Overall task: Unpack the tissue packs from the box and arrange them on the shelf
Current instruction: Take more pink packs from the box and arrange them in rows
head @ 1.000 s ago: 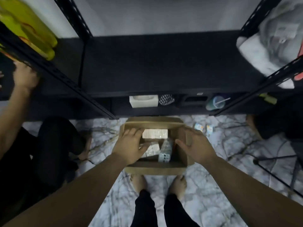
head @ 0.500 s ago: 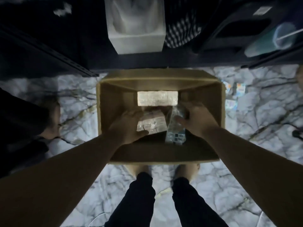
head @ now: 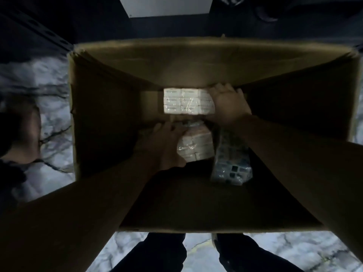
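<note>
An open cardboard box (head: 176, 50) fills the view, standing on the floor below me. Three wrapped tissue packs lie in its bottom. A white pack (head: 183, 104) lies flat at the far end. A beige pack (head: 197, 147) is tilted in the middle. A blue patterned pack (head: 232, 165) leans on the right. My left hand (head: 162, 143) wraps the beige pack's left side, thumb below and fingers above. My right hand (head: 228, 105) is curled over the right end of the white pack, hiding that end.
The dark metal shelf frame (head: 59, 42) runs just behind the box. A white tissue box (head: 165, 6) stands on the lowest shelf. Marble floor (head: 51, 79) lies on both sides. Another person's foot (head: 25, 132) is at the left. My legs (head: 163, 252) stand against the box's near wall.
My head has dropped much closer to the box. My right hand left the blue pack and reached forward onto the white pack. My left hand stayed on the beige pack.
</note>
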